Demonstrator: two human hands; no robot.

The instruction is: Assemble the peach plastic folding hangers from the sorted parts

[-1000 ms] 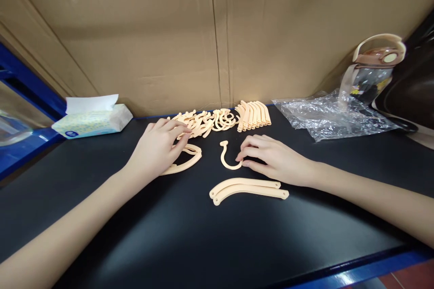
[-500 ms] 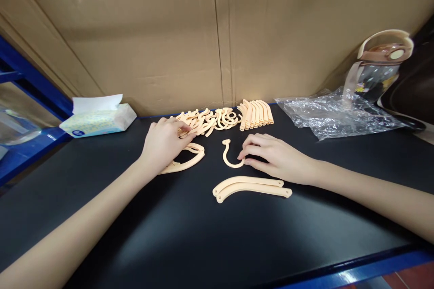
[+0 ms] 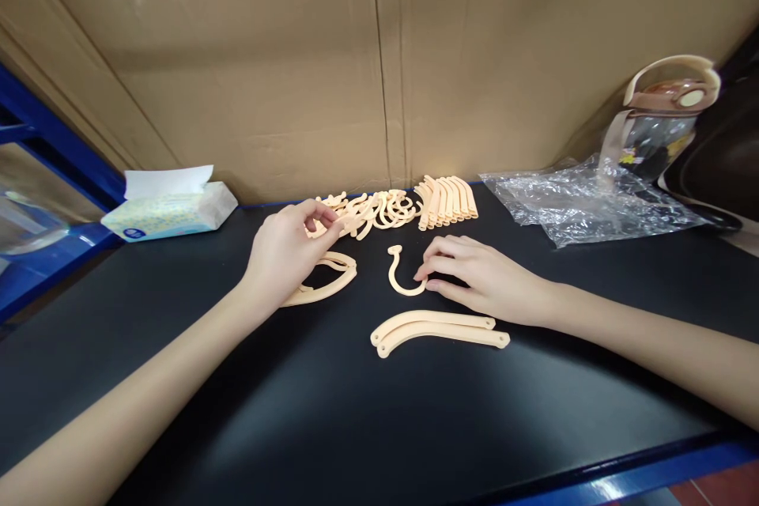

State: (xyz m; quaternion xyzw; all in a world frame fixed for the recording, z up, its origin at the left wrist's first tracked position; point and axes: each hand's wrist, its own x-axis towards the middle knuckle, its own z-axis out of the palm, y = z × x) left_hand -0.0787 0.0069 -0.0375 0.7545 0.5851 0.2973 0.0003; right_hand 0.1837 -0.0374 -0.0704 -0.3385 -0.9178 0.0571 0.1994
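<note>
My left hand (image 3: 293,245) is closed in a pinch on a small beige piece (image 3: 349,220), at the near left side of the pile of small curved pieces (image 3: 391,209). Below that hand lie curved beige arms (image 3: 332,283), partly hidden by it. My right hand (image 3: 468,273) pinches the end of a beige hook (image 3: 398,278), which rests on the black table with its knobbed end away from me. Nearer to me, two long curved arms (image 3: 442,330) lie side by side.
A row of beige arms (image 3: 447,202) stands beside the pile. Tissue pack (image 3: 171,209) at left, clear plastic bag (image 3: 587,202) and bottle (image 3: 661,134) at right. A cardboard wall (image 3: 266,55) rises behind the black table (image 3: 356,411).
My left hand has come slightly up from the pile, with a small beige piece now showing at its fingertips. My right hand and the hook have hardly moved.
</note>
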